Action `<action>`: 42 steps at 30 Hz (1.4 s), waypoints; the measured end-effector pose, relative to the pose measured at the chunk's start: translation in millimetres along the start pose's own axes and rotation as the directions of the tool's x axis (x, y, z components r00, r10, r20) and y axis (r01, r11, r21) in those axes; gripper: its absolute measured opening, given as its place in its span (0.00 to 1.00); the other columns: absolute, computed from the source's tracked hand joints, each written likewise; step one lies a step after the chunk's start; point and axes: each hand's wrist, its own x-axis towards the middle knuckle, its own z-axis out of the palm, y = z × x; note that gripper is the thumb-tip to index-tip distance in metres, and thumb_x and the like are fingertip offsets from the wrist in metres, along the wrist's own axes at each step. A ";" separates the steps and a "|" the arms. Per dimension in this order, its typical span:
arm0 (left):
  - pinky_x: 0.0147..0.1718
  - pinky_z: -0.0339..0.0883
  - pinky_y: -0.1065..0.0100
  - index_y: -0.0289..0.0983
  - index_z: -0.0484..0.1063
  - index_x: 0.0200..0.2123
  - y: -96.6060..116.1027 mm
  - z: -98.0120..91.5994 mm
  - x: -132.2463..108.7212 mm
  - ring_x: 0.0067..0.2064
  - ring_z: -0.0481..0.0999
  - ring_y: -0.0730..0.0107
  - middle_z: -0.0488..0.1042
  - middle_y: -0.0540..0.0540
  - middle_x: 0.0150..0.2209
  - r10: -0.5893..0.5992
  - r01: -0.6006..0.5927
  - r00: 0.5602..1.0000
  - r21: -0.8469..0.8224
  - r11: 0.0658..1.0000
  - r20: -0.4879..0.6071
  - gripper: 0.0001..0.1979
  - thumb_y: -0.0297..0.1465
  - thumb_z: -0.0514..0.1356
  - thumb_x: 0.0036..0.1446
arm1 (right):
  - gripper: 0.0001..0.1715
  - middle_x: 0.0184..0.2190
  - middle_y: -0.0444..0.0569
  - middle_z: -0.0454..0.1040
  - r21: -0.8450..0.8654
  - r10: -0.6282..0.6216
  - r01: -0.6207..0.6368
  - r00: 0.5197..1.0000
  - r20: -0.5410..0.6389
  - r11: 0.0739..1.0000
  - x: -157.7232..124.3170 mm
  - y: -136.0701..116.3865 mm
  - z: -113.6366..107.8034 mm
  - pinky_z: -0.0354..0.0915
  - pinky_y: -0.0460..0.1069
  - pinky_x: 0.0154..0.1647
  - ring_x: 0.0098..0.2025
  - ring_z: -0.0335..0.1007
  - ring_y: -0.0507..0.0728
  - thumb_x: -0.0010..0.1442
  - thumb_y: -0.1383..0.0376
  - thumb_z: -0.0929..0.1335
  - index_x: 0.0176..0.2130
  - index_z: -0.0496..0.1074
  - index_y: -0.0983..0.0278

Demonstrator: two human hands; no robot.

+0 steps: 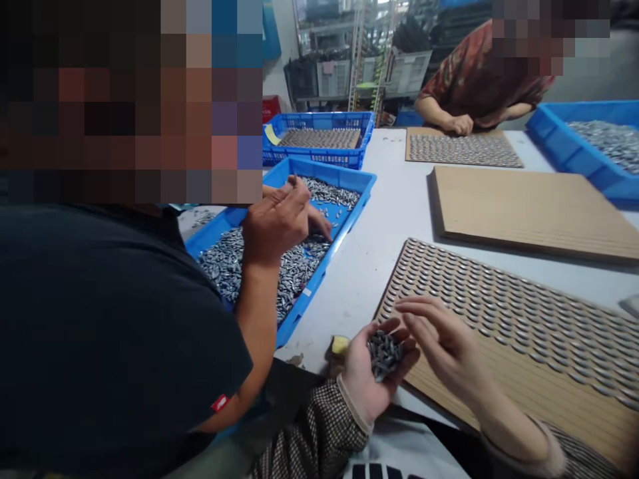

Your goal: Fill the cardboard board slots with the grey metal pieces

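My left hand [367, 372] is cupped, palm up, round a heap of small grey metal pieces [385, 352] at the table's near edge. My right hand [442, 342] hovers just right of that heap with its fingers curled toward it, over the near corner of a brown slotted board [524, 372]. Rows of the same metal pieces [499, 299] fill the far part of that board. I cannot see anything pinched in the right fingers.
A person in a black shirt [100, 332] sits close on my left, hands in a blue tray of metal pieces [349, 213]. Another blue crate [319, 156], a bare brown board [529, 209] and a filled board [462, 150] lie farther off. Another person [479, 73] works across the table.
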 end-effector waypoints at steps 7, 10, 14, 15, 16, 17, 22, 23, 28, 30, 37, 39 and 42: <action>0.43 0.70 0.62 0.31 0.72 0.44 -49.3 -10.7 31.8 0.37 0.77 0.68 0.77 0.43 0.37 -0.295 0.342 0.927 -0.201 0.918 0.232 0.15 0.36 0.56 0.60 | 0.14 0.49 0.53 0.68 -0.193 0.126 -0.094 0.980 0.156 0.977 -47.0 45.0 -42.6 0.69 0.59 0.49 0.52 0.66 0.61 0.64 0.61 0.65 0.49 0.72 0.56; 0.39 0.70 0.64 0.33 0.72 0.42 -61.2 -3.1 36.6 0.35 0.77 0.69 0.77 0.44 0.37 -0.340 0.370 0.916 -0.127 0.920 0.212 0.14 0.38 0.56 0.61 | 0.14 0.48 0.53 0.69 -0.241 0.118 -0.073 0.977 0.178 0.968 -50.6 43.7 -44.9 0.70 0.58 0.46 0.50 0.66 0.61 0.65 0.62 0.64 0.49 0.72 0.55; 0.35 0.68 0.65 0.34 0.72 0.40 -76.6 4.9 38.8 0.33 0.76 0.68 0.77 0.45 0.33 -0.358 0.363 0.925 -0.015 0.932 0.126 0.15 0.40 0.55 0.61 | 0.12 0.40 0.53 0.70 -0.350 0.071 0.015 0.970 0.232 0.937 -47.9 42.7 -52.7 0.68 0.57 0.38 0.42 0.66 0.60 0.63 0.65 0.65 0.46 0.74 0.57; 0.34 0.68 0.65 0.34 0.72 0.39 -79.4 5.8 39.5 0.33 0.76 0.67 0.77 0.45 0.33 -0.360 0.361 0.926 0.008 0.933 0.112 0.15 0.40 0.55 0.61 | 0.11 0.37 0.52 0.71 -0.373 0.061 0.037 0.967 0.247 0.927 -47.9 43.8 -55.0 0.66 0.56 0.36 0.39 0.66 0.60 0.63 0.66 0.65 0.43 0.75 0.57; 0.34 0.68 0.65 0.34 0.72 0.39 -81.5 6.4 40.5 0.33 0.76 0.67 0.77 0.45 0.32 -0.362 0.361 0.927 0.028 0.932 0.101 0.15 0.40 0.55 0.61 | 0.10 0.35 0.51 0.70 -0.388 0.056 0.051 0.964 0.259 0.920 -48.2 45.3 -57.3 0.65 0.55 0.35 0.37 0.65 0.59 0.62 0.66 0.65 0.40 0.75 0.58; 0.33 0.67 0.65 0.34 0.72 0.38 -83.1 6.6 41.6 0.32 0.75 0.67 0.77 0.45 0.32 -0.364 0.362 0.927 0.043 0.931 0.093 0.14 0.39 0.55 0.60 | 0.10 0.33 0.51 0.70 -0.391 0.053 0.057 0.963 0.265 0.919 -49.1 47.0 -59.7 0.64 0.54 0.34 0.36 0.65 0.58 0.62 0.67 0.64 0.38 0.75 0.58; 0.27 0.64 0.70 0.33 0.72 0.37 -82.6 6.4 48.1 0.28 0.72 0.71 0.75 0.47 0.29 -0.371 0.366 0.928 0.094 0.926 0.039 0.12 0.37 0.58 0.57 | 0.10 0.35 0.50 0.71 -0.300 0.074 0.004 0.966 0.249 0.954 -57.0 55.2 -71.0 0.64 0.51 0.35 0.36 0.66 0.57 0.65 0.68 0.62 0.42 0.72 0.61; 0.25 0.62 0.71 0.33 0.72 0.36 -81.5 6.8 49.3 0.27 0.71 0.73 0.74 0.48 0.29 -0.370 0.366 0.929 0.101 0.925 0.026 0.11 0.36 0.58 0.57 | 0.10 0.35 0.50 0.71 -0.295 0.073 0.002 0.967 0.243 0.956 -58.6 56.3 -72.7 0.64 0.51 0.35 0.37 0.66 0.56 0.66 0.68 0.62 0.43 0.72 0.61; 0.19 0.54 0.75 0.30 0.74 0.39 -76.2 10.5 54.4 0.25 0.69 0.77 0.70 0.48 0.29 -0.331 0.321 0.942 0.135 0.937 0.053 0.13 0.35 0.59 0.55 | 0.09 0.32 0.49 0.72 -0.364 0.040 0.030 0.982 0.184 0.931 -63.8 61.0 -74.8 0.63 0.50 0.34 0.34 0.66 0.56 0.66 0.67 0.62 0.41 0.72 0.61; 0.18 0.52 0.75 0.30 0.73 0.41 -74.1 12.1 56.0 0.25 0.69 0.76 0.70 0.48 0.29 -0.320 0.311 0.946 0.124 0.942 0.060 0.16 0.36 0.58 0.56 | 0.08 0.33 0.49 0.72 -0.363 0.035 0.029 0.985 0.170 0.931 -64.0 66.3 -74.2 0.63 0.50 0.34 0.34 0.66 0.56 0.66 0.68 0.62 0.40 0.71 0.62; 0.17 0.49 0.75 0.29 0.71 0.47 -64.1 14.3 56.8 0.25 0.68 0.76 0.69 0.47 0.29 -0.299 0.293 0.954 0.136 0.946 0.018 0.18 0.32 0.56 0.55 | 0.11 0.38 0.52 0.74 -0.509 -0.050 0.035 0.999 -0.015 0.860 -54.1 111.2 -63.0 0.68 0.49 0.37 0.39 0.70 0.55 0.65 0.70 0.62 0.43 0.72 0.64; 0.17 0.48 0.76 0.29 0.71 0.47 -63.3 13.4 56.4 0.24 0.67 0.77 0.69 0.48 0.29 -0.313 0.305 0.949 0.159 0.939 0.027 0.18 0.32 0.57 0.54 | 0.12 0.39 0.52 0.74 -0.564 -0.051 0.035 0.999 -0.012 0.825 -50.1 120.8 -57.2 0.68 0.48 0.36 0.38 0.71 0.55 0.66 0.70 0.62 0.43 0.73 0.65; 0.17 0.47 0.76 0.29 0.71 0.46 -63.9 11.8 56.3 0.24 0.67 0.78 0.68 0.48 0.29 -0.304 0.291 0.952 0.194 0.937 0.037 0.17 0.31 0.58 0.54 | 0.14 0.41 0.53 0.74 -0.601 -0.045 0.035 0.999 -0.001 0.798 -45.9 127.1 -51.2 0.68 0.47 0.37 0.39 0.71 0.55 0.67 0.70 0.61 0.45 0.73 0.65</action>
